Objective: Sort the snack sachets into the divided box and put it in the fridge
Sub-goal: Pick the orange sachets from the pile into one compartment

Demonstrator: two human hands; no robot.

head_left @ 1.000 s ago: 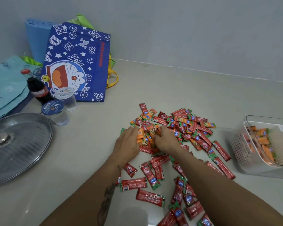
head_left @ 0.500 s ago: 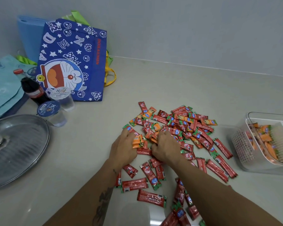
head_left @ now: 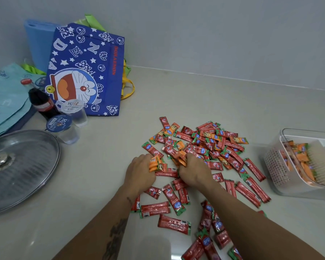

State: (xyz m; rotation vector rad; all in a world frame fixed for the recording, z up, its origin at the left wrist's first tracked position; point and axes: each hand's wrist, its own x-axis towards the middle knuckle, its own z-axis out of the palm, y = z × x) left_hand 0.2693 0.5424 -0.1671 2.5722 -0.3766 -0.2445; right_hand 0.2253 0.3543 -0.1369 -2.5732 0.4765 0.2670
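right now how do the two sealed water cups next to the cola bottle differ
The near water cup has a dark blue foil lid; the far water cup has a white one. The near cup stands closer to the metal lid; the far cup stands against the blue cartoon bag. Both are clear, upright, sealed, and marked H2O.

**Both hands down, knuckles up, fingers curled**

Two bare forearms reach forward from the lower edge, converging. The left forearm bears a dark tattoo. The left hand [head_left: 140, 173] lies palm down, its grip curled round a small bunch of orange sachets [head_left: 155, 164]. The right hand [head_left: 194, 172], just beside it, curls round more orange sachets.
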